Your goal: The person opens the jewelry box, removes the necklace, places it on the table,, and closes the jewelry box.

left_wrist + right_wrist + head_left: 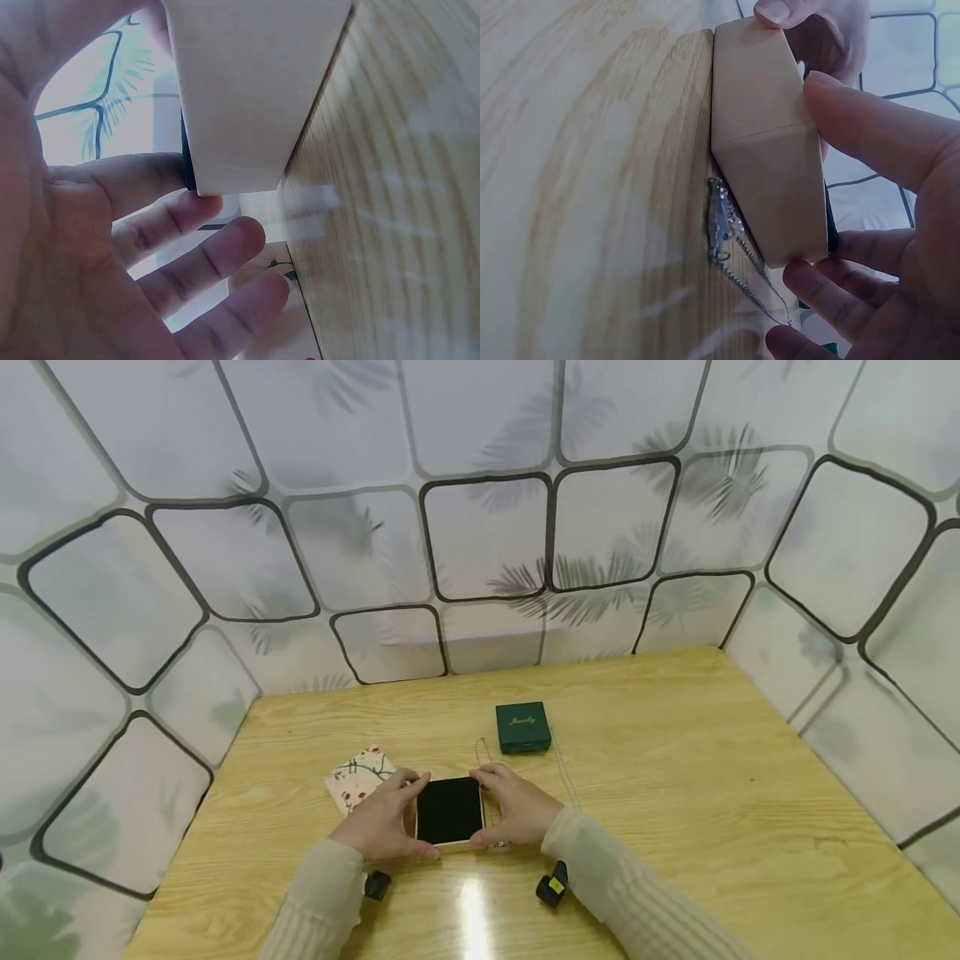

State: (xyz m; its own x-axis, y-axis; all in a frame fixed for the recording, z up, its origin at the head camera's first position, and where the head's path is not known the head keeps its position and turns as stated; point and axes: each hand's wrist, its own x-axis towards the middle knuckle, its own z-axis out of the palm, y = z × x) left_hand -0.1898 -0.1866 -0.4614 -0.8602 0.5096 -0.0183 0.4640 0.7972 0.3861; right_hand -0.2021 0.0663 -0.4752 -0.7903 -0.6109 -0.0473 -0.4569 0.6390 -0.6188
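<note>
A cream box (450, 814) with a black pad in its top stands on the table between both hands. My left hand (386, 817) grips its left end, thumb at the near edge and forefinger at the far corner; the other fingers are spread apart in the left wrist view. At the right end, my right hand (519, 806) holds the box likewise between thumb and fingers. A silver necklace (721, 221) with a sparkling pendant lies on the wood beside the box, under the right hand. Most of its chain is hidden in the head view.
Behind the box sits a dark green jewelry box (522, 727) with gold lettering. A thin chain (566, 772) runs from it toward the right sleeve. Left of the hands lies a cream square piece with red flowers (360, 777). Patterned curtain (487, 535) surrounds the wooden table (712, 827).
</note>
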